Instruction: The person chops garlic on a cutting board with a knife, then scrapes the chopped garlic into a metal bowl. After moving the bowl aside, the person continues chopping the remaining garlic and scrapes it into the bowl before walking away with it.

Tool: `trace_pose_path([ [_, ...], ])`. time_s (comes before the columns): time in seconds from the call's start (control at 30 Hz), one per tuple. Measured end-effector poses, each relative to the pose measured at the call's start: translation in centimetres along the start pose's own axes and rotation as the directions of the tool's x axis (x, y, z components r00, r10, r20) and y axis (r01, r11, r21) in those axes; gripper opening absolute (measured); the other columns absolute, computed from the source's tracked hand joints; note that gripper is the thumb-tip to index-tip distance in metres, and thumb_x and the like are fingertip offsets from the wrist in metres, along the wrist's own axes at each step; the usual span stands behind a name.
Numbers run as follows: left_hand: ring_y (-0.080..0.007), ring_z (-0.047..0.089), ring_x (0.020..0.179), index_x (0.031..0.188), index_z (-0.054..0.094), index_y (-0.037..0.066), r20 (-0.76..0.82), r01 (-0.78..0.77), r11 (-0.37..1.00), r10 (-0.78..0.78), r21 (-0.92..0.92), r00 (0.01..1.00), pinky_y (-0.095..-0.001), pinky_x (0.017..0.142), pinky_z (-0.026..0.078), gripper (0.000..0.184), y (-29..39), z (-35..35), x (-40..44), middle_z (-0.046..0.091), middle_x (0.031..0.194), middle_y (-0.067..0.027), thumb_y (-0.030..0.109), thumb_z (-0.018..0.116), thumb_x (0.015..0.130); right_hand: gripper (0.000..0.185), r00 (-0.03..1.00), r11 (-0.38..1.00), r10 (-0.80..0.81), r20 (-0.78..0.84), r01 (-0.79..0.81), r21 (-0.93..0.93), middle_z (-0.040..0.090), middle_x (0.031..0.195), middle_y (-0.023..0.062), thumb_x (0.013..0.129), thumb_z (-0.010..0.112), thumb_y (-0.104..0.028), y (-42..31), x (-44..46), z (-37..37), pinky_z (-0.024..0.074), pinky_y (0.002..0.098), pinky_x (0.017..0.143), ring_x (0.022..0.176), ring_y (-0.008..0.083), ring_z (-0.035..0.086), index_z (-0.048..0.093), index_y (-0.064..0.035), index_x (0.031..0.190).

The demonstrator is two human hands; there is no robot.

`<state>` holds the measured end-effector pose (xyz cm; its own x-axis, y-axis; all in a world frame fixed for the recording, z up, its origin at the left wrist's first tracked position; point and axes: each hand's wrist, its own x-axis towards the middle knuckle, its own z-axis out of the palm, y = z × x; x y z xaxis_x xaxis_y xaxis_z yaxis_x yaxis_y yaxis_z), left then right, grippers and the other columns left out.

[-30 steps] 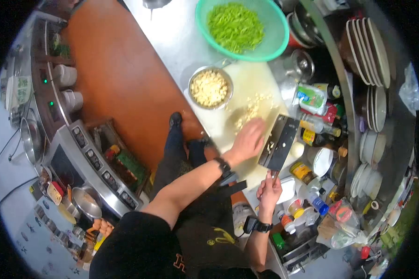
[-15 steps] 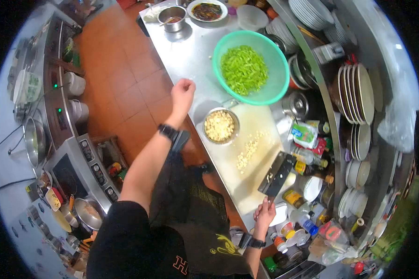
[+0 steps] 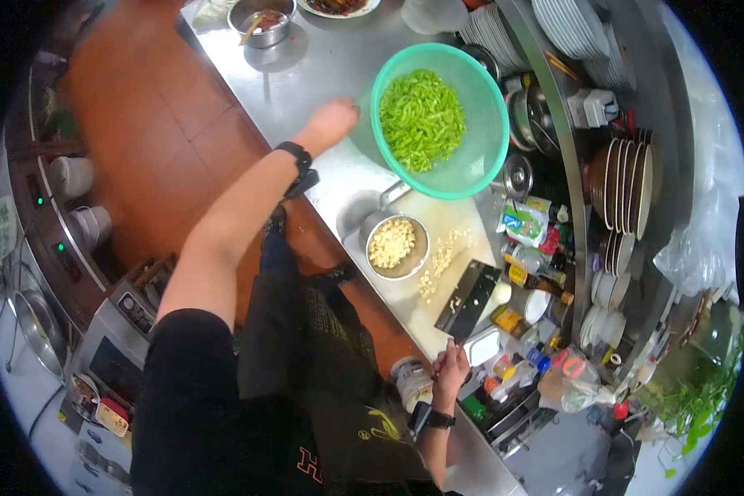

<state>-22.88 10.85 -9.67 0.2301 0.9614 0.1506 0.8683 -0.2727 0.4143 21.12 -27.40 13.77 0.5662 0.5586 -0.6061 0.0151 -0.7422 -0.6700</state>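
My right hand (image 3: 450, 364) grips the handle of a cleaver (image 3: 469, 299), its dark blade flat over the near end of the white cutting board (image 3: 426, 326). A few pale bits stick to the blade. My left hand (image 3: 332, 121) is over the steel counter, left of a green plastic colander (image 3: 496, 153) of sliced green vegetable (image 3: 422, 120). Its fingers look curled in; whether they hold anything is hidden. Beside the board's left edge, a small steel pan (image 3: 411, 264) holds chopped pale pieces (image 3: 391, 242). More chopped bits (image 3: 442, 256) lie scattered on the board.
A steel pot (image 3: 264, 33) and a plate of dark food (image 3: 339, 7) stand at the far end of the counter. Bottles (image 3: 512, 320) and tubs crowd the right side, below a shelf with stacked plates (image 3: 624, 186). A blurred shape (image 3: 145, 12) shows at top left.
My left hand has moved forward and right, towards the green colander. The cleaver stays in my right hand at the board's near end. The whole view has shifted, and the blurred shape has appeared.
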Motion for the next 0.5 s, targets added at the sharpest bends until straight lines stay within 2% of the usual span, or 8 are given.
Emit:
trace_pose_path([
  [0.03, -0.0390, 0.071, 0.095, 0.090, 0.072, 0.002, -0.047, -0.057, 0.998, 0.057, -0.013, 0.997, -0.0479, 0.081, 0.060, 0.007, 0.2, -0.5, -1.2, 0.070, 0.103, -0.0173, 0.002, 0.070, 0.083, 0.025, 1.000, 1.000, -0.006, 0.000, 0.006, 0.014, 0.052, 0.065, -0.0020, 0.109, 0.067, -0.029, -0.3, -0.6, 0.7, 0.0353, 0.0258, 0.038, 0.046, 0.0084, 0.048, 0.056, -0.0132, 0.093],
  [0.13, -0.0373, 0.071, 0.088, 0.090, 0.069, 0.002, 0.041, 0.230, 0.813, -0.247, -0.535, 0.968, -0.0473, 0.074, 0.057, 0.009, 4.4, -4.0, -5.0, 0.070, 0.098, -0.0183, 0.005, 0.071, 0.082, 0.026, 0.999, 0.999, -0.044, 0.027, 0.044, 0.003, 0.052, 0.064, -0.0023, 0.109, 0.067, -0.030, -0.6, -1.4, 1.6, 0.0355, 0.0258, 0.038, 0.045, 0.0082, 0.047, 0.056, -0.0132, 0.092],
  [0.23, -0.0259, 0.067, 0.075, 0.094, 0.068, 0.000, -0.029, 0.104, 0.610, -0.204, -0.785, 0.979, -0.0363, 0.072, 0.056, 0.009, 14.5, -8.6, -9.1, 0.068, 0.091, -0.0125, -0.001, 0.067, 0.086, 0.027, 0.997, 0.999, -0.040, 0.063, 0.038, 0.031, 0.051, 0.063, -0.0027, 0.109, 0.068, -0.031, 0.6, -0.3, 0.7, 0.0356, 0.0263, 0.038, 0.044, 0.0083, 0.046, 0.057, -0.0122, 0.092],
  [0.3, -0.0226, 0.069, 0.081, 0.099, 0.069, 0.001, 0.021, 0.049, 0.653, -0.050, -0.756, 0.999, -0.0339, 0.074, 0.056, 0.011, 21.6, -9.7, -10.5, 0.068, 0.092, -0.0120, -0.002, 0.067, 0.088, 0.032, 0.996, 0.997, -0.038, 0.081, 0.032, 0.073, 0.050, 0.060, -0.0025, 0.109, 0.068, -0.032, 1.2, 0.6, -0.1, 0.0356, 0.0274, 0.038, 0.042, 0.0087, 0.046, 0.058, -0.0105, 0.089],
  [0.33, -0.0261, 0.070, 0.084, 0.100, 0.068, 0.001, 0.041, 0.025, 0.612, 0.012, -0.790, 0.999, -0.0365, 0.076, 0.057, 0.011, 25.1, -9.9, -10.8, 0.068, 0.094, -0.0136, 0.000, 0.068, 0.089, 0.032, 0.997, 0.997, -0.045, 0.066, 0.041, 0.070, 0.050, 0.060, -0.0024, 0.109, 0.069, -0.033, 1.5, 0.9, -0.7, 0.0356, 0.0274, 0.038, 0.042, 0.0088, 0.046, 0.058, -0.0106, 0.089],
  [0.37, -0.0305, 0.072, 0.089, 0.106, 0.071, 0.001, 0.044, -0.040, 0.692, 0.104, -0.721, 0.994, -0.0399, 0.079, 0.059, 0.016, 27.7, -8.5, -10.9, 0.070, 0.098, -0.0153, 0.002, 0.068, 0.089, 0.032, 0.997, 0.996, -0.049, 0.054, 0.045, 0.071, 0.051, 0.061, -0.0023, 0.109, 0.069, -0.033, 1.9, 1.0, -1.2, 0.0356, 0.0275, 0.037, 0.042, 0.0089, 0.047, 0.058, -0.0106, 0.089],
  [0.47, -0.0342, 0.074, 0.093, 0.112, 0.073, 0.000, -0.071, -0.148, 0.753, 0.134, -0.641, 0.988, -0.0422, 0.082, 0.060, 0.023, 33.3, -2.7, -10.8, 0.073, 0.106, -0.0168, 0.003, 0.068, 0.090, 0.027, 0.995, 0.990, -0.077, 0.061, 0.069, 0.125, 0.052, 0.061, -0.0023, 0.108, 0.071, -0.031, 4.4, 2.0, -3.4, 0.0361, 0.0273, 0.037, 0.042, 0.0085, 0.049, 0.062, -0.0102, 0.093],
  [0.5, -0.0376, 0.075, 0.097, 0.117, 0.075, 0.001, 0.033, -0.026, 0.705, 0.071, -0.709, 0.997, -0.0425, 0.085, 0.061, 0.028, 34.1, -2.9, -10.5, 0.075, 0.112, -0.0188, 0.003, 0.069, 0.090, 0.025, 0.994, 0.988, -0.087, 0.063, 0.078, 0.136, 0.052, 0.061, -0.0023, 0.108, 0.071, -0.030, 5.0, 2.1, -4.2, 0.0361, 0.0273, 0.037, 0.042, 0.0085, 0.049, 0.063, -0.0099, 0.094],
])
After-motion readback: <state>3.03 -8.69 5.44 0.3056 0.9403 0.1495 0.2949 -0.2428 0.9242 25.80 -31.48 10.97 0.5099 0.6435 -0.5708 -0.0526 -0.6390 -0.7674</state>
